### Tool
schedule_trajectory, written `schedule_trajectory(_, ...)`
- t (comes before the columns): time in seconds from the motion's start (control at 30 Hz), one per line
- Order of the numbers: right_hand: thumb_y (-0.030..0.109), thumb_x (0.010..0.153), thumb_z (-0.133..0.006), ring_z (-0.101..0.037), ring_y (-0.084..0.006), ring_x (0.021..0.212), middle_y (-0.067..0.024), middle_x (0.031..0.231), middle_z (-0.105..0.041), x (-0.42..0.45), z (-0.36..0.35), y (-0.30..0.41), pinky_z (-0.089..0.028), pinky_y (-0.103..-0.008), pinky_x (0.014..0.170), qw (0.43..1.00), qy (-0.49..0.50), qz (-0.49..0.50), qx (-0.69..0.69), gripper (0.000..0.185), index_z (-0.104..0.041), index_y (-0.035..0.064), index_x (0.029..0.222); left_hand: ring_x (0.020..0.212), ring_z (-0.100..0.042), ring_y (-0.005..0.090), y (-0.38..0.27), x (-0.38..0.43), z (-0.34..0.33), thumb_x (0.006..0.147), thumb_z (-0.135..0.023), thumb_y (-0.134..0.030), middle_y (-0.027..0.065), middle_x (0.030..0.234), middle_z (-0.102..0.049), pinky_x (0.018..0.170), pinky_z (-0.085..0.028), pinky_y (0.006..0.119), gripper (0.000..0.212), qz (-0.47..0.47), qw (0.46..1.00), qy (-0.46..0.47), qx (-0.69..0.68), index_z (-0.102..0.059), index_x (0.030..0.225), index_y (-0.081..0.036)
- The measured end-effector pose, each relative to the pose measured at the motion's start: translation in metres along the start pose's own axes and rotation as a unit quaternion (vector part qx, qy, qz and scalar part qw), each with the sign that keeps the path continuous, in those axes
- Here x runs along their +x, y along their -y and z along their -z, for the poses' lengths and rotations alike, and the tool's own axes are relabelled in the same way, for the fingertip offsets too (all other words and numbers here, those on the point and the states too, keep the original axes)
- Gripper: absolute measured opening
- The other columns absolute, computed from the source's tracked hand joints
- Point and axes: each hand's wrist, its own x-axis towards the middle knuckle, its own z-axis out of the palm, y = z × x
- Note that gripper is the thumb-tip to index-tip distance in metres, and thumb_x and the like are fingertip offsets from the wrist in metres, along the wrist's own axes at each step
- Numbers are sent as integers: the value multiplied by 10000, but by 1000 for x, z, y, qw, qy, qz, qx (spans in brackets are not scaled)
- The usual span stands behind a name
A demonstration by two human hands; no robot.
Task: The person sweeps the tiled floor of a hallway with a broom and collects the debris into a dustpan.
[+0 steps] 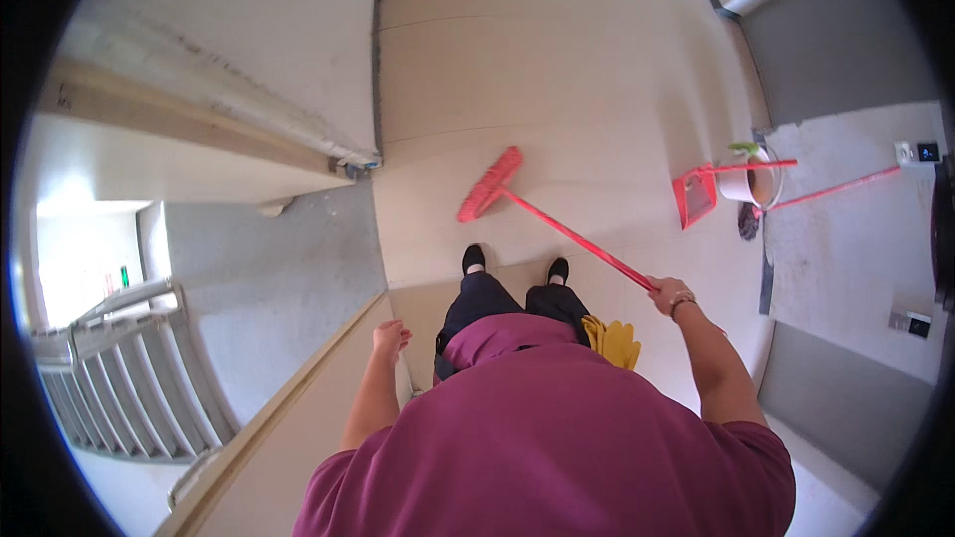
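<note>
My right hand (669,296), with a bracelet at the wrist, grips the end of the red handle of a push broom (490,185). The broom's red bristled head rests on the tiled floor in front of my black shoes. At my other side, my left hand (392,336) hangs beside my hip, its fingers loosely curled, and I see nothing in it. A pair of yellow rubber gloves (613,341) sticks out at my right hip.
By the right wall are a red long-handled dustpan (697,196), a white bucket (740,183), a dark mop head (747,221) and a leaning red pole (835,189). A wall corner (365,171) stands at the left, near a metal railing (134,380).
</note>
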Motion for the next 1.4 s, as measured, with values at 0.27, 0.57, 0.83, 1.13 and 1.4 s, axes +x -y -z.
schedule_trajectory(0.27,223,713,-550,-550,-269,861,-121,922,-585,-61,2,-116,-432,-336,775,969,-112,-134,174,326,-555,175,1036,596,-553,152,-21,-4,-51,756,-463,-114,74,732,-550,526,-429,272,203,-16,1000,1,8,-516,938,-40)
schedule_trajectory(0.57,253,764,-430,-567,-304,686,-163,768,-577,110,0,-168,-457,-374,617,926,-160,-82,332,272,-543,123,975,625,-559,143,-12,-54,-127,764,-454,-132,63,748,-563,555,-433,261,241,-24,993,20,118,-510,984,-48)
schedule_trajectory(0.83,302,832,-327,-520,-219,396,-138,571,-530,101,-79,-191,-424,-337,376,906,-93,-108,398,297,-503,93,949,619,-565,154,-50,-58,-182,754,-454,-143,67,747,-565,548,-429,262,276,-64,969,29,238,-512,1005,-47)
schedule_trajectory(1.13,238,770,-496,-472,-104,416,-38,549,-514,-127,-204,-186,-399,-259,387,702,-47,-280,654,360,-506,121,1110,581,-569,159,-118,-16,-295,740,-454,-80,68,680,-561,456,-416,249,182,-89,919,112,366,-544,893,-38)
schedule_trajectory(1.4,221,781,-468,-416,-117,348,-30,495,-440,-102,-204,-126,-346,-249,321,387,-147,-317,853,325,-504,146,1096,625,-576,167,-179,-36,-454,737,-464,-111,75,722,-578,518,-429,280,226,-190,820,155,517,-544,931,-28)
